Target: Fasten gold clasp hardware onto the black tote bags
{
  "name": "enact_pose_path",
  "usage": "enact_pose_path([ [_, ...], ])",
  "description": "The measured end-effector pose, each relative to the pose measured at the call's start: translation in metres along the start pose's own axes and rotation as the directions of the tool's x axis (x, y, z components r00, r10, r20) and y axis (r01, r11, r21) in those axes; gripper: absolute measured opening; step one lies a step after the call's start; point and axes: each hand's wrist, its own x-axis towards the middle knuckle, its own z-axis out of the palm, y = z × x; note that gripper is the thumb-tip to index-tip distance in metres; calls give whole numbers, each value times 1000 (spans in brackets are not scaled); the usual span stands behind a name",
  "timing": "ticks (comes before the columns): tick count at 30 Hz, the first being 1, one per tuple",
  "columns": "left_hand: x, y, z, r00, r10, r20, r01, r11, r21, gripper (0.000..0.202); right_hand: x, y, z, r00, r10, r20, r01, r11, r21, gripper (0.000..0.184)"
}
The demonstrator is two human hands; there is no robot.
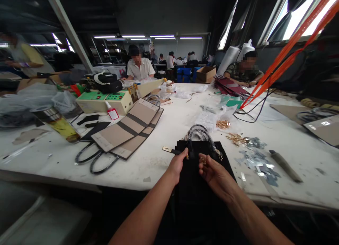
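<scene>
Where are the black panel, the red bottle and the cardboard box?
black panel (pixel 191 176), head view: its dark flat face.
red bottle (pixel 113 114), head view: the white label on its body.
cardboard box (pixel 203 77), head view: its near side.

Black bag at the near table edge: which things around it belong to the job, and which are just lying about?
Likely part of the job:
black bag, with the left hand on it
gold piece in the right hand
loose gold fittings

Likely just lying about:
bottle of yellow liquid
cardboard box
</scene>
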Motion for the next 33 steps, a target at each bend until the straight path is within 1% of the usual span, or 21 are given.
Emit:
enact_pose_path([
  [3,2,0,-1,1000,11,-18,-10,999,33,55,6,-8,-9,998,-60,0,59,992,-112,74],
  [5,3,0,-1,999,30,-21,-29,999,26,54,9,-17,-17,992,-124,-13,117,959,-259,76],
  [6,3,0,-1,999,36,-18,-36,999,21,53,11,-22,-20,986,-164,-19,147,926,-347,77],
  [7,3,0,-1,999,39,-14,-39,999,17,52,12,-28,-23,979,-202,-21,172,881,-441,77],
  [10,4,-1,-1,999,33,-18,-33,999,6,50,16,-46,-30,953,-302,-23,204,698,-686,74],
  [13,6,-2,-2,999,31,-31,-31,999,-10,49,22,-58,-34,930,-368,0,215,543,-812,68],
  [16,7,-2,-3,999,31,-25,-31,999,-29,50,28,-63,-36,905,-414,98,276,399,-874,55],
  [18,6,-2,-2,1000,20,-17,-20,999,-37,51,31,-63,-38,899,-408,162,309,325,-894,47],
  [20,5,-1,0,1000,2,-21,-3,999,-38,52,33,-63,-38,903,-389,184,311,295,-903,43],
  [23,4,1,3,999,-17,-45,16,999,-31,52,34,-62,-39,910,-381,163,283,285,-916,41],
  [25,3,2,4,998,-32,-56,30,999,-27,52,35,-61,-39,907,-388,165,285,275,-918,40],
  [28,4,1,4,996,-53,-68,51,998,-25,52,36,-58,-41,890,-401,217,329,237,-914,37],
  [33,6,0,1,997,-44,-62,43,999,-17,51,40,-55,-48,856,-417,306,390,132,-911,35],
])
